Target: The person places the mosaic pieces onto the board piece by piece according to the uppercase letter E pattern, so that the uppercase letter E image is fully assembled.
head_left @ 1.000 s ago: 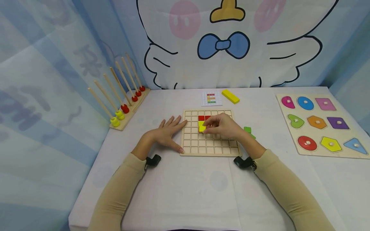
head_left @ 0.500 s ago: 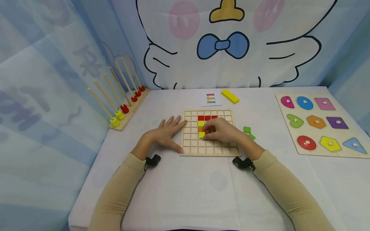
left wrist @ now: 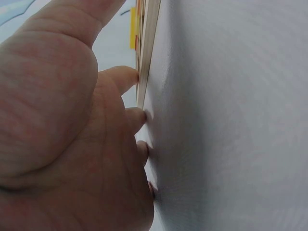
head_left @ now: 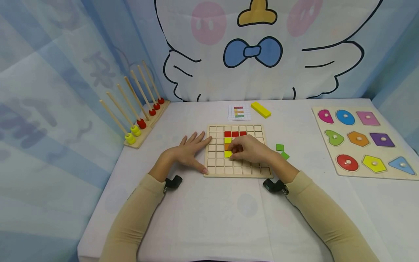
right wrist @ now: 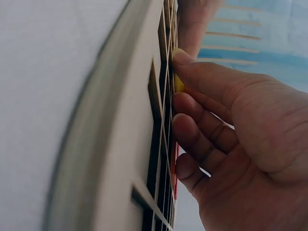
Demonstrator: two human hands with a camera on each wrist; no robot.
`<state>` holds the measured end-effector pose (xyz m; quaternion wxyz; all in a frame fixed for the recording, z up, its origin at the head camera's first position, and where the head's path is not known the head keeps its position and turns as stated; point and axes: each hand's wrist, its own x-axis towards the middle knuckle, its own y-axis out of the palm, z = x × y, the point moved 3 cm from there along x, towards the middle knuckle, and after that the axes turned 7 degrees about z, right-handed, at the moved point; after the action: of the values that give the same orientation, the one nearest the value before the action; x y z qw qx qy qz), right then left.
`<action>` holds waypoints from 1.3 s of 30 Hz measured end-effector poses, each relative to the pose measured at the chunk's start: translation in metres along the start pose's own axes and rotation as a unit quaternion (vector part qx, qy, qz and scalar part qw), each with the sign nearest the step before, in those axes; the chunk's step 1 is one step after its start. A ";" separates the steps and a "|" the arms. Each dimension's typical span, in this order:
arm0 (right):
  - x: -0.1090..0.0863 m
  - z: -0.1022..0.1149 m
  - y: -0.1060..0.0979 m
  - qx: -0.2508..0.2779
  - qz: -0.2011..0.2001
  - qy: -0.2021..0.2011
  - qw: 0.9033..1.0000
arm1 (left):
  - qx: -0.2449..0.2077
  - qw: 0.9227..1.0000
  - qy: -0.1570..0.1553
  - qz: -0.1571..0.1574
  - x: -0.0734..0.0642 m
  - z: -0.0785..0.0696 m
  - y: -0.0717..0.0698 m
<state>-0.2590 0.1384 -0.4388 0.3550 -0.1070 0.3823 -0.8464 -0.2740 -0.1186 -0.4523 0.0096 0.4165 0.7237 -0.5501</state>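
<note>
A wooden grid board (head_left: 216, 170) lies mid-table. In the head view it carries a row of red tiles (head_left: 235, 134), then a yellow tile below their left end and an orange tile (head_left: 227, 147) under that. My right hand (head_left: 250, 148) pinches another yellow tile (head_left: 227, 154) between thumb and index finger, down at the grid below the orange one. The right wrist view shows the thumb at this yellow tile (right wrist: 179, 84), other fingers curled close to the board. My left hand (head_left: 187, 154) is spread flat, its thumb and index finger touching the board's left edge.
Two green tiles (head_left: 280, 147) lie right of the board. Behind it are a card with a printed coloured pattern (head_left: 239, 112) and a yellow block (head_left: 261, 109). A peg rack with beads (head_left: 148, 125) stands left; a knobbed shape puzzle (head_left: 356, 142) lies right.
My right hand has moved the yellow tile about one row toward me, uncovering the orange tile and the right end of the red row. The left hand has stayed put.
</note>
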 end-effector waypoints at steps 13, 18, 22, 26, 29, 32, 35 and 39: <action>-0.006 0.009 -0.016 0.024 -0.052 -0.036 0.998 | -0.005 1.000 -0.002 0.001 -0.001 -0.002 -0.001; -0.012 0.011 -0.027 0.049 -0.058 -0.036 0.996 | -0.005 1.000 -0.005 0.000 -0.001 -0.002 -0.001; -0.017 0.006 -0.038 0.062 -0.069 -0.016 0.996 | -0.003 1.000 -0.004 -0.003 -0.001 -0.002 -0.001; -0.022 0.000 -0.049 0.063 -0.083 0.007 0.995 | -0.002 1.000 -0.004 -0.005 -0.001 -0.002 0.000; -0.027 -0.005 -0.055 0.065 -0.094 0.020 0.993 | -0.001 1.000 -0.004 -0.006 -0.001 -0.002 0.000; -0.031 -0.009 -0.061 0.059 -0.105 0.025 0.992 | 0.001 1.000 -0.005 -0.006 -0.001 -0.002 0.000; -0.037 -0.015 -0.068 0.060 -0.120 0.035 0.990 | 0.003 1.000 -0.005 -0.006 -0.001 -0.002 0.000; -0.046 -0.027 -0.076 0.074 -0.136 0.060 0.986 | 0.001 1.000 -0.006 -0.005 -0.002 -0.003 0.000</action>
<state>-0.2774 0.2199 -0.3983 0.2196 -0.0804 0.3207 -0.9179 -0.2718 -0.1175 -0.4507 0.0107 0.4095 0.7252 -0.5535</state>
